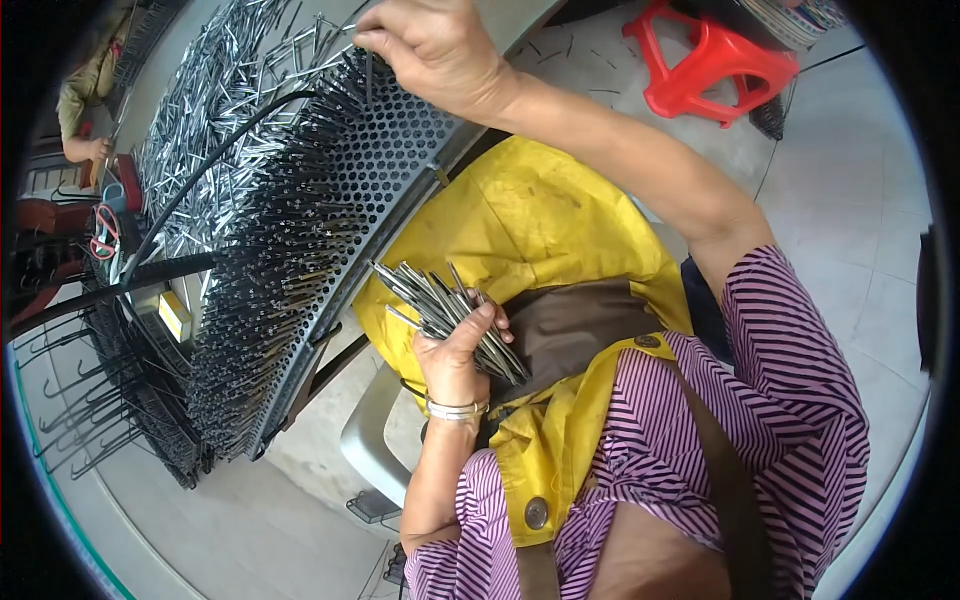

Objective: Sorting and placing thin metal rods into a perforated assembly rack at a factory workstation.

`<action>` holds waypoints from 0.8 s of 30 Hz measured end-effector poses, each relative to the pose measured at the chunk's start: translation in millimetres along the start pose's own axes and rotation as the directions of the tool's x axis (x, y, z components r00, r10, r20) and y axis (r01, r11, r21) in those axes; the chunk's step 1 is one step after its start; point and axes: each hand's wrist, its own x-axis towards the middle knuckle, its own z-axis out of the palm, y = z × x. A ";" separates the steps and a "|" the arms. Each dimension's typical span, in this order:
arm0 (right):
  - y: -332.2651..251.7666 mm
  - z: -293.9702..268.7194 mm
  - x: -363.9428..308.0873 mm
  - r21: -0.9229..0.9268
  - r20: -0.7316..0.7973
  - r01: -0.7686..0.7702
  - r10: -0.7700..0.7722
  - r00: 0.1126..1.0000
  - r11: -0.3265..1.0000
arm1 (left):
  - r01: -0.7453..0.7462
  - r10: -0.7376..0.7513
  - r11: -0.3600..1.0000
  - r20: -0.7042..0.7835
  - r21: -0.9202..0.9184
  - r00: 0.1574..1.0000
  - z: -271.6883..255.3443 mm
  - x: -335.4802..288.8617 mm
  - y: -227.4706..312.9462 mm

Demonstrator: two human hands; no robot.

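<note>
Two hands at work, loading thin metal pins into a perforated plate. Left hand (455,345), low & close to the yellow apron (540,230), fist wrapped round a bundle of pins (450,305) — fanned out, tips pointing up-left, bundle well apart from the plate. Right hand (430,45) stretched out to far upper edge of the perforated plate (390,165); thumb & forefinger pinched on a single pin (368,75), held upright, its tip at or just above a hole; can't tell if already seated.

Plate tilted, most holes on left part already filled w/ pins standing in rows; right-hand strip by the apron bare. Loose heap of pins (220,70) on bench beyond the plate. Black cable (215,150) arcs across the filled rows.

Step, by judgement: mid-fill, one pin going in. Next move likely calls for lining the pin square w/ the hole, letting go, then drawing another from the left-hand bundle.
</note>
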 end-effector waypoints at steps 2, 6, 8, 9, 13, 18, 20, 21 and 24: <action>-0.6 8.7 -2.5 -0.005 0.011 0.013 -0.013 1.000 1.000 | 0.005 -0.005 1.000 -0.001 -0.015 1.000 -0.9 0.1 0.6; 1.9 20.8 -2.4 0.007 0.064 0.100 -0.100 0.993 0.995 | 0.004 -0.004 1.000 0.021 -0.023 1.000 -2.5 2.6 0.3; 2.0 25.6 -0.8 -0.020 0.199 0.221 -0.213 0.957 0.975 | 0.012 -0.012 1.000 0.012 -0.027 1.000 -2.4 1.8 0.7; -0.1 25.2 -2.7 -0.016 0.201 0.219 -0.212 0.956 0.976 | 0.014 -0.013 0.999 0.007 -0.029 1.000 -2.3 1.3 0.8; -6.4 22.1 -5.8 -0.146 0.497 0.283 -0.177 0.850 0.948 | 0.025 -0.025 0.999 0.007 -0.025 1.000 -2.2 2.2 1.5; -23.3 3.8 -14.6 -0.048 0.360 0.242 -0.209 0.909 0.969 | 0.017 -0.017 0.999 0.009 -0.028 1.000 -3.9 3.6 2.3; -35.9 -14.2 -26.1 0.043 0.364 0.152 -0.157 0.918 0.987 | 0.013 -0.012 0.999 0.015 -0.037 1.000 -4.4 5.0 0.8; -48.0 -27.0 -35.4 0.108 0.452 -0.022 -0.029 0.891 0.994 | 0.009 -0.009 0.999 0.013 -0.039 1.000 -4.9 5.6 0.4; -79.9 -60.9 -51.0 0.052 0.874 -0.687 0.300 0.382 0.725 | 0.011 -0.011 0.999 -0.004 -0.041 1.000 -4.5 5.4 2.5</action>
